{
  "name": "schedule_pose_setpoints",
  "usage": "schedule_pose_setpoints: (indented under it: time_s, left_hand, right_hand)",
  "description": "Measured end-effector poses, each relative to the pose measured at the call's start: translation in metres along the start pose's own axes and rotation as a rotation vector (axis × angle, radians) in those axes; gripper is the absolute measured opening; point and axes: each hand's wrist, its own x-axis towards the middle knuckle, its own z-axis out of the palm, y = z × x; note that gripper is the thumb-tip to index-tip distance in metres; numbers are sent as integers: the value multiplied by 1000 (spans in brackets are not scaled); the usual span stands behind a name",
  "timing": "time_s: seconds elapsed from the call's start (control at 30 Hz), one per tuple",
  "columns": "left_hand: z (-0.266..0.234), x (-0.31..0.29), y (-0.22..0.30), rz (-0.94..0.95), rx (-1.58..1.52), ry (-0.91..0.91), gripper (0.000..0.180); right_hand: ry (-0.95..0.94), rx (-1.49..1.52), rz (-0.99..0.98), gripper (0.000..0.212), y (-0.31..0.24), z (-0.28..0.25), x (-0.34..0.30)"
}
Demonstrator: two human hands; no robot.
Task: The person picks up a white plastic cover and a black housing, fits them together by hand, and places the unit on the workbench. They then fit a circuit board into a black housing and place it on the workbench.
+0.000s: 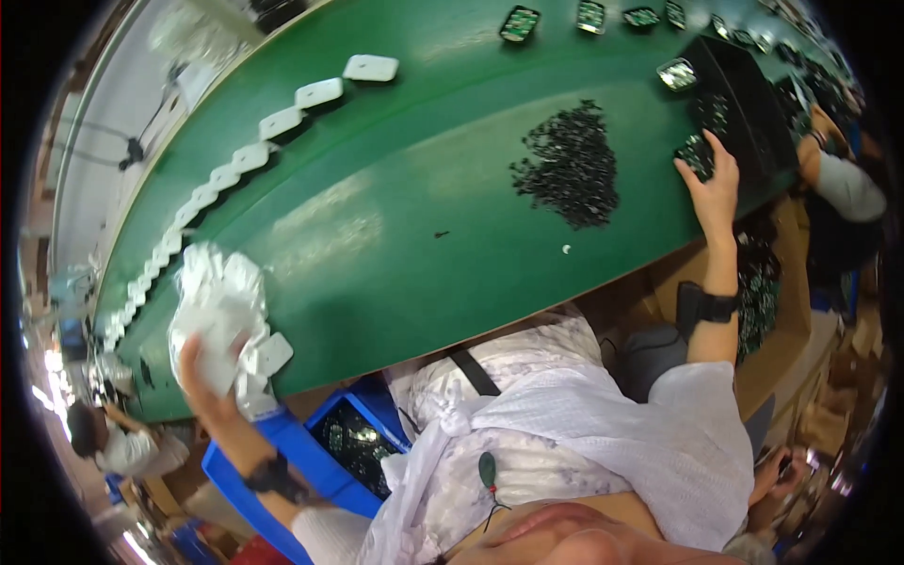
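Note:
My right hand (716, 184) grips a dark piece with a green circuit board (695, 157) between thumb and fingers, beside a black box (739, 99). At the left, my left hand (202, 377) is blurred at a crumpled white plastic bag (221, 287); its fingers are too smeared to read. A white rounded case (273, 356) lies next to the bag near the table's edge. Between my hands, a heap of small black parts (573, 169) spreads over the green table (414, 245).
White cases (318, 92) run in a long row along the table's far left. Several circuit boards in casings (520, 24) line the far right. A blue bin (353, 438) and a cardboard box (796, 311) of boards sit below the edge. Other people work at both sides.

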Motion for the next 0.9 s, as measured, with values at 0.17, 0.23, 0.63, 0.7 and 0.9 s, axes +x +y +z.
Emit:
schedule_pose_setpoints:
  time_s: [0.17, 0.23, 0.63, 0.7, 0.9]
  left_hand:
    - [146, 52, -37, -335, 81, -357, 41]
    - [168, 66, -42, -388, 178, -400, 43]
    - [121, 83, -21, -295, 858, -391, 66]
    - [112, 83, -23, -262, 937, -362, 60]
    - [93, 77, -44, 284, 1302, -318, 66]
  right_hand:
    - [-60, 70, 28, 59, 2, 2, 6]
    - [-88, 100, 25, 58, 2, -1, 5]
    - [-166, 24, -17, 59, 1, -9, 1]
    - [-164, 34, -6, 59, -3, -8, 1]
    - [-125, 45, 39, 62, -6, -5, 3]
